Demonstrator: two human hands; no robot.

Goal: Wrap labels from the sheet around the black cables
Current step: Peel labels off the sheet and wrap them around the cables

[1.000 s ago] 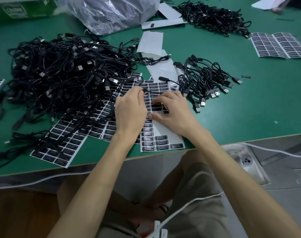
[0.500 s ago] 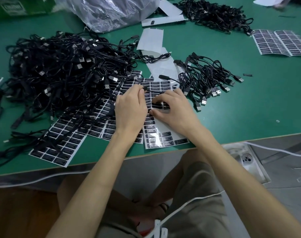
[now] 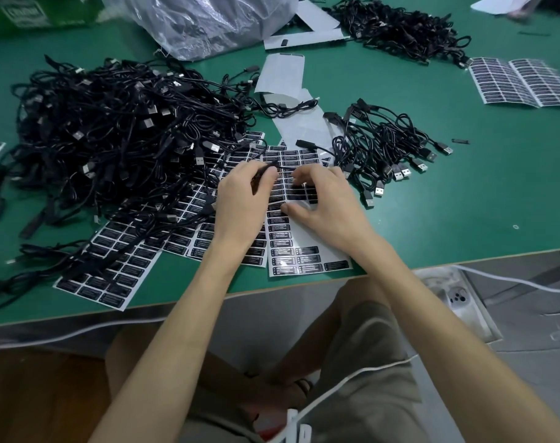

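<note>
A white sheet of black labels (image 3: pixel 291 254) lies on the green table (image 3: pixel 464 203) in front of me. My left hand (image 3: pixel 240 203) pinches a thin black cable (image 3: pixel 317 148) just above the sheet. The cable runs right toward a small bundle of cables (image 3: pixel 387 145). My right hand (image 3: pixel 323 203) rests on the sheet with curled fingers over the label rows, thumb on the white backing. Whether it pinches a label is hidden by the fingers.
A big heap of black cables (image 3: pixel 112 132) covers the left side, over more label sheets (image 3: pixel 112 270). Another cable pile (image 3: pixel 400 27) and a label sheet (image 3: pixel 521 84) lie far right. A plastic bag (image 3: pixel 208 20) and empty backing strips (image 3: pixel 281 75) sit behind.
Both hands stay at the same spot on the sheet. The right hand's fingers have curled up a little over the label rows.
</note>
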